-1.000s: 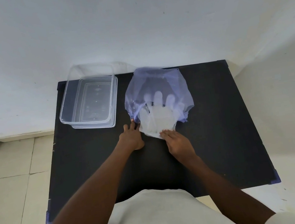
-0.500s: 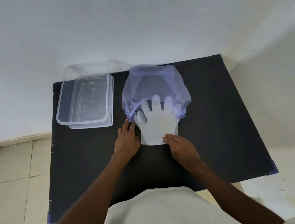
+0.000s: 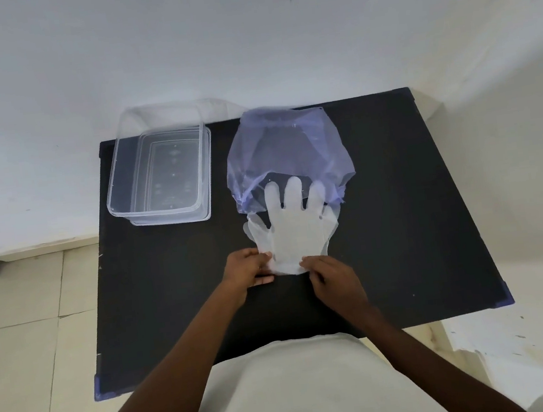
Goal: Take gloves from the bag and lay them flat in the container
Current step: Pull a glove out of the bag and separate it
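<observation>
A thin stack of clear plastic gloves [image 3: 292, 234] lies flat on the black table [image 3: 402, 224], its fingertips still under the mouth of a translucent purple bag [image 3: 285, 151]. My left hand [image 3: 247, 272] pinches the cuff's left corner. My right hand [image 3: 335, 280] pinches the cuff's right corner. A clear plastic container [image 3: 160, 175] stands with nothing in it at the table's far left corner.
The table stands against a white wall [image 3: 242, 38]. Pale floor tiles [image 3: 23, 339] lie to the left, and more pale floor shows to the right. My light shirt [image 3: 296, 391] fills the bottom of the view.
The gloves have slid toward me, most of the way out of the bag. My left hand moved from the bag's edge to the cuff; my right hand drew back with the cuff.
</observation>
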